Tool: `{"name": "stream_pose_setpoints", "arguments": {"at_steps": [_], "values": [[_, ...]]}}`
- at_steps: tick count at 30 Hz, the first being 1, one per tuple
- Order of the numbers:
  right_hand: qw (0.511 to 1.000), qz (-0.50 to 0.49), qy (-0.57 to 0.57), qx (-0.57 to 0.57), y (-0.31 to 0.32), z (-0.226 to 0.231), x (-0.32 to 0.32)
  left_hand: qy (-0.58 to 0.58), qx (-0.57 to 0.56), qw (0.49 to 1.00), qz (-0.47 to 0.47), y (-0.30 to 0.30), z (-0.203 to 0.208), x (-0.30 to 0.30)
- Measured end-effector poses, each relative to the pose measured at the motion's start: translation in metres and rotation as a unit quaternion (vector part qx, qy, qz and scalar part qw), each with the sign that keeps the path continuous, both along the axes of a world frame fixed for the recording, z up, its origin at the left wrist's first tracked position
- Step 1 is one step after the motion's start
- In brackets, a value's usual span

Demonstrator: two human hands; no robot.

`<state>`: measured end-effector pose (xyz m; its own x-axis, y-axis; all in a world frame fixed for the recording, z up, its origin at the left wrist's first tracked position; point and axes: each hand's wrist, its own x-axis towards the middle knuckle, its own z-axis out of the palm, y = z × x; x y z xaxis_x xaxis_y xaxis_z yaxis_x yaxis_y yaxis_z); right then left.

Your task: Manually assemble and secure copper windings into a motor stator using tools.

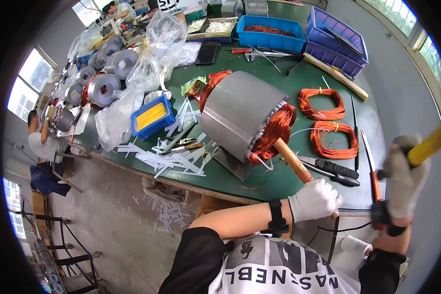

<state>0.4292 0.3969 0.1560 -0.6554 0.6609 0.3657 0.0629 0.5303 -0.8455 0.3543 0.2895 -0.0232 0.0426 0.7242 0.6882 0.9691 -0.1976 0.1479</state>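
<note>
the left hand grips a wooden stick at the stator winding. the right hand clasps a blurred yellow-handled tool, apparently a hammer.

- The grey stator blocks your way across the tabletop.
- You can reach between it and the caliper.
- Wire coils crowd its right side.

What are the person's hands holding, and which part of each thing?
The left hand grips a wooden stick near the end away from the orange wires. The blurred right hand grips a yellow handle near its lower end.
</note>
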Motion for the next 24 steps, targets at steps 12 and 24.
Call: {"name": "stream_pose_setpoints", "arguments": {"at_steps": [12, 24], "values": [[0.977, -0.026, -0.096, 0.189, 0.007, -0.024, -0.01, 0.01, 0.03, 0.999, -0.026, 0.012, -0.009, -0.006], [0.917, -0.035, -0.311, 0.249, 0.026, -0.065, 0.016, -0.011, -0.047, 0.998, -0.041, -0.023, 0.015, 0.005]]}}
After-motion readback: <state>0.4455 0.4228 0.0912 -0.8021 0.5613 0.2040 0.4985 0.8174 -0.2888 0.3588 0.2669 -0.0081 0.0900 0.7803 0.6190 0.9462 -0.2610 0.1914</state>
